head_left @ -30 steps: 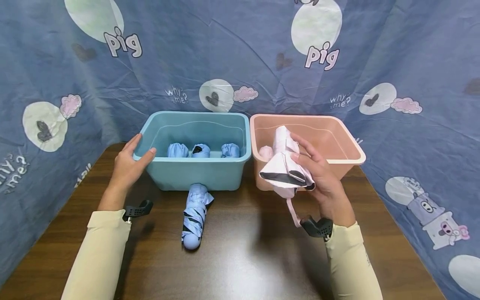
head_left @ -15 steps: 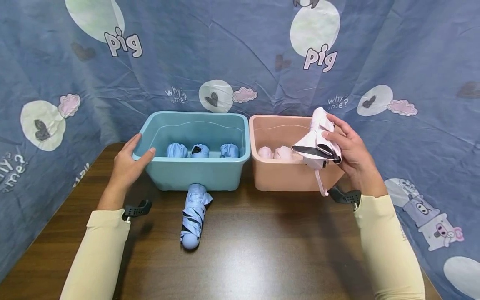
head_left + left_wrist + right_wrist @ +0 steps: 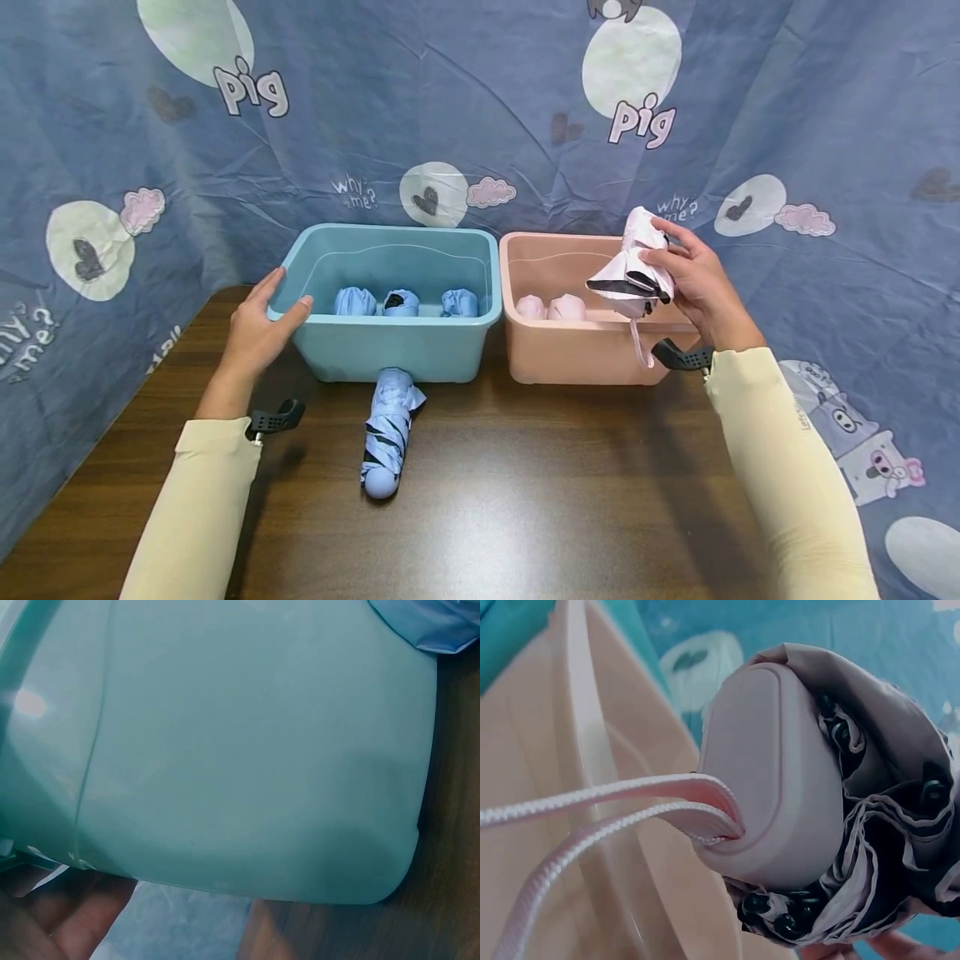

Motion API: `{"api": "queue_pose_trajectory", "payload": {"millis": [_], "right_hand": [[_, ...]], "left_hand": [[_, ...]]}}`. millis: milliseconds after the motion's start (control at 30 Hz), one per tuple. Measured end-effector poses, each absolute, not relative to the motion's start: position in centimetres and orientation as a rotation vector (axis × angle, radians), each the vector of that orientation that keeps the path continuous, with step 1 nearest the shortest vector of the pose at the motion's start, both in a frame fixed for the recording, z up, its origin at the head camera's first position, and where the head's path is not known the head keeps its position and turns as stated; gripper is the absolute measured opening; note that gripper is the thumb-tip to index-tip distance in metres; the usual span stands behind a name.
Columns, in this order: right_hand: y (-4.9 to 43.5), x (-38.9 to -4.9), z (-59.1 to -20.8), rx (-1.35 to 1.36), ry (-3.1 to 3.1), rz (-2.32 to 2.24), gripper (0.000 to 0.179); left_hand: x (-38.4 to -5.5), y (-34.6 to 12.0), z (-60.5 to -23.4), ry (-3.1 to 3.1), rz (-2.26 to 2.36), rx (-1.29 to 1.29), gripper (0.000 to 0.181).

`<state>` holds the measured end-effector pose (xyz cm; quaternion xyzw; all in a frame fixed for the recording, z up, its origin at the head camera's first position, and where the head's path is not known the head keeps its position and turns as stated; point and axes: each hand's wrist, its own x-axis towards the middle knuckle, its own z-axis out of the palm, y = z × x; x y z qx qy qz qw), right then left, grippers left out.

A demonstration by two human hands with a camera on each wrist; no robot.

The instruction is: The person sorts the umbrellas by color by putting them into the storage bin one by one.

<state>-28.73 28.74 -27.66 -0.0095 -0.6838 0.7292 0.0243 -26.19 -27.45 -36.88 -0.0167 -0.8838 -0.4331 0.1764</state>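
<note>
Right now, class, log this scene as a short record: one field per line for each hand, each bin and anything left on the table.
left hand: rests on the left rim of the blue bin, fingers straight
right hand: grips a folded pink umbrella above the pink bin's right end
blue bin: three folded blue umbrellas inside
pink bin: two folded pink umbrellas inside
table: one folded blue umbrella lying in front of the blue bin
wrist strap: hangs from the held umbrella's handle
</note>
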Motion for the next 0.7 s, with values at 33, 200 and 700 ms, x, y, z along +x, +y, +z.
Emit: {"api": "queue_pose_trajectory", "payload": {"millis": [33, 200, 700], "right_hand": [[28.8, -29.0, -27.8, -0.040, -2.130, 2.242, 0.063], [29.3, -30.8, -29.0, -0.047, -2.180, 2.180, 0.064], [29.7, -33.5, -32.6, -0.123, -2.412, 1.963, 0.065]], "left_hand": [[-26.2, -27.4, -36.9, -2.502, -1.228, -0.053, 0.074], [-26.2, -27.4, -36.9, -2.491, -1.226, -0.060, 0.073], [-26.0, -27.5, -37.1, -2.497, -1.235, -0.073, 0.074]]}}
